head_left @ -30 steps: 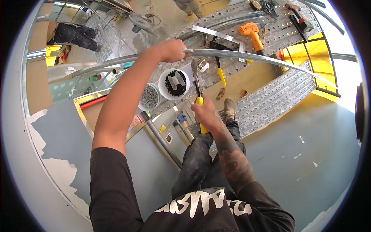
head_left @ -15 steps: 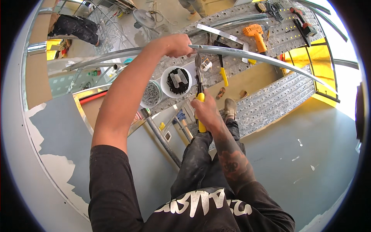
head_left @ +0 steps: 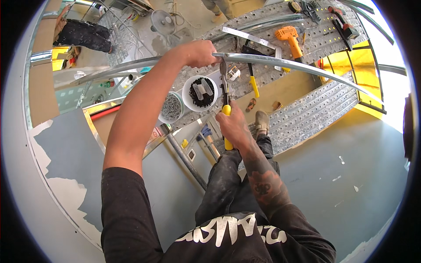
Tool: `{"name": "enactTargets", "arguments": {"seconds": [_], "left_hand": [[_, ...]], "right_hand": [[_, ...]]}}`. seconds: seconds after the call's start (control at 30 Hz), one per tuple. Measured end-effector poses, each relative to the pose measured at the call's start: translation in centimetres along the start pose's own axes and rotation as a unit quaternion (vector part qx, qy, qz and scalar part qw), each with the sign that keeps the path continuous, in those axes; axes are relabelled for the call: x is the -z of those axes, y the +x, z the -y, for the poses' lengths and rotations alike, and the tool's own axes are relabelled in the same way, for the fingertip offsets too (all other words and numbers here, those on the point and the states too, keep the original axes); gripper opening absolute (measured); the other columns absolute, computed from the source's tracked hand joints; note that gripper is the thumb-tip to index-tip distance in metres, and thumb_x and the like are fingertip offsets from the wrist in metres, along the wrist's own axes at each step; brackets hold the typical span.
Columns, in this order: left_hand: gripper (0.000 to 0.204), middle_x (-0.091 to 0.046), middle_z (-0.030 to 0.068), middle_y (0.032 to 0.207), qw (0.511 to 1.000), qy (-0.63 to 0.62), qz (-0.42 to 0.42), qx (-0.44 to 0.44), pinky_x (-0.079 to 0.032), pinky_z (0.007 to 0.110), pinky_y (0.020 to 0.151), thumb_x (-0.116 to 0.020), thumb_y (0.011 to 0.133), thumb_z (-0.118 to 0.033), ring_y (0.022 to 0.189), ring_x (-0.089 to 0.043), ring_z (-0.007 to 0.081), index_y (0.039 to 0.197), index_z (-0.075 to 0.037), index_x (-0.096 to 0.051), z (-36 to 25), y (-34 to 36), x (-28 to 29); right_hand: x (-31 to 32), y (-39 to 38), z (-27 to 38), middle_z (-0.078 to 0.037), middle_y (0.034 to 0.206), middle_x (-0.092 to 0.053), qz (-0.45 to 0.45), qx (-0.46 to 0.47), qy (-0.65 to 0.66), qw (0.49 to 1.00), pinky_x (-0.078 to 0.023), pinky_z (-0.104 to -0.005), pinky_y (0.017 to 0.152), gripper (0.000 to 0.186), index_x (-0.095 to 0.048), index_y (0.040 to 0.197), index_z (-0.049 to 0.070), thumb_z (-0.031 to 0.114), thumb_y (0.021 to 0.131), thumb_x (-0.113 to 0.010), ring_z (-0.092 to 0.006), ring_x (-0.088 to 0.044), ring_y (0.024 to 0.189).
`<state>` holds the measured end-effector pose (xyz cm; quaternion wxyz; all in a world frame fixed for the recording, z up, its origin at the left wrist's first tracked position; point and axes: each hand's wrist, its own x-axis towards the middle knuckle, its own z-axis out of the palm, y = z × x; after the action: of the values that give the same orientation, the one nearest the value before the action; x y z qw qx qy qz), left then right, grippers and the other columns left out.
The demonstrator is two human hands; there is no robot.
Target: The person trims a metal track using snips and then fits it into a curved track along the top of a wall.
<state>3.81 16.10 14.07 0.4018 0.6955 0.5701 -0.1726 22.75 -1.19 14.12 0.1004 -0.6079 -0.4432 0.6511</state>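
The left hand (head_left: pixel 199 52) is clenched around a long metal profile (head_left: pixel 289 63) that runs across the view at chest height, above a perforated scaffold platform (head_left: pixel 315 109). The right hand (head_left: pixel 234 127) grasps the yellow handles of tin snips (head_left: pixel 225 94), whose blades meet the profile just beside the left hand. To do this cut well, the left hand should keep the profile from twisting, and the snips should sit square to the strip, with the holding fingers well clear of the blades; that is my judgement. Below, on the platform, a white bucket (head_left: pixel 202 93) holds dark small parts, and beside it a clear tub (head_left: pixel 172 108) holds screws. An orange drill (head_left: pixel 289 37) lies further back. A small yellow tag (head_left: pixel 184 143) and a pale square label (head_left: pixel 191 154) sit on the frame below; their print is too small to tell.
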Motion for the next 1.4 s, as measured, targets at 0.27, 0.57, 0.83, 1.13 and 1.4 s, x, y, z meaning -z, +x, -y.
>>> {"name": "enactTargets", "arguments": {"seconds": [0.27, 0.57, 0.83, 1.13, 1.4], "left_hand": [[0.037, -0.067, 0.0158, 0.072, 1.0, -0.011, 0.008, 0.001, -0.049, 0.039, 0.066, -0.063, 0.093, -0.041, 0.068, -0.064, 0.0264, 0.092, -0.007, -0.077, -0.8, -0.7, 0.2], [0.035, -0.069, 0.0163, 0.077, 0.999, 0.01, -0.009, -0.033, -0.05, 0.043, 0.071, -0.063, 0.09, -0.04, 0.074, -0.066, 0.0318, 0.089, -0.008, -0.076, 0.2, -0.3, -0.2], [0.041, -0.069, 0.0224, 0.088, 0.987, 0.11, -0.013, -0.114, -0.051, 0.048, 0.076, -0.08, 0.076, -0.042, 0.087, -0.066, 0.0412, 0.089, -0.004, -0.072, -0.9, -1.7, 0.9], [0.028, -0.068, 0.0073, 0.066, 0.977, -0.157, 0.116, -0.084, -0.05, 0.032, 0.049, -0.081, 0.076, -0.024, 0.05, -0.059, 0.0131, 0.092, -0.002, -0.075, -3.8, -7.2, 0.3], [0.025, -0.067, 0.0043, 0.064, 0.948, -0.225, 0.184, -0.133, -0.045, 0.024, 0.043, -0.085, 0.078, -0.017, 0.048, -0.058, 0.0079, 0.086, 0.002, -0.071, -9.8, -14.5, 4.5]], "right_hand": [[-0.8, 0.1, -1.1, -0.027, 0.092, -0.062, -0.047, 0.033, 0.005, 0.998, -0.049, -0.0478, 0.078, 0.038, -0.05, 0.11, -0.004, 0.02, 0.082, -0.061, -0.0408, -0.062, 0.086], [-1.7, 0.3, -1.3, -0.03, 0.098, -0.065, -0.043, 0.024, -0.001, 0.999, -0.049, -0.0515, 0.083, 0.044, -0.048, 0.118, -0.004, 0.021, 0.085, -0.061, -0.0467, -0.064, 0.094], [-0.7, -1.0, -2.6, -0.03, 0.098, -0.064, -0.069, 0.071, 0.008, 0.995, -0.051, -0.0523, 0.081, 0.034, -0.053, 0.11, 0.0, 0.016, 0.083, -0.065, -0.0495, -0.063, 0.095], [13.7, -13.2, -6.5, -0.029, 0.119, -0.06, 0.12, 0.102, -0.136, 0.978, -0.045, -0.045, 0.099, 0.055, -0.047, 0.132, -0.002, 0.022, 0.085, -0.062, -0.0402, -0.059, 0.115], [21.0, -27.6, -8.6, -0.024, 0.11, -0.063, 0.001, -0.02, -0.155, 0.988, -0.046, -0.0444, 0.094, 0.052, -0.05, 0.128, 0.001, 0.021, 0.083, -0.064, -0.0372, -0.061, 0.105]]}}
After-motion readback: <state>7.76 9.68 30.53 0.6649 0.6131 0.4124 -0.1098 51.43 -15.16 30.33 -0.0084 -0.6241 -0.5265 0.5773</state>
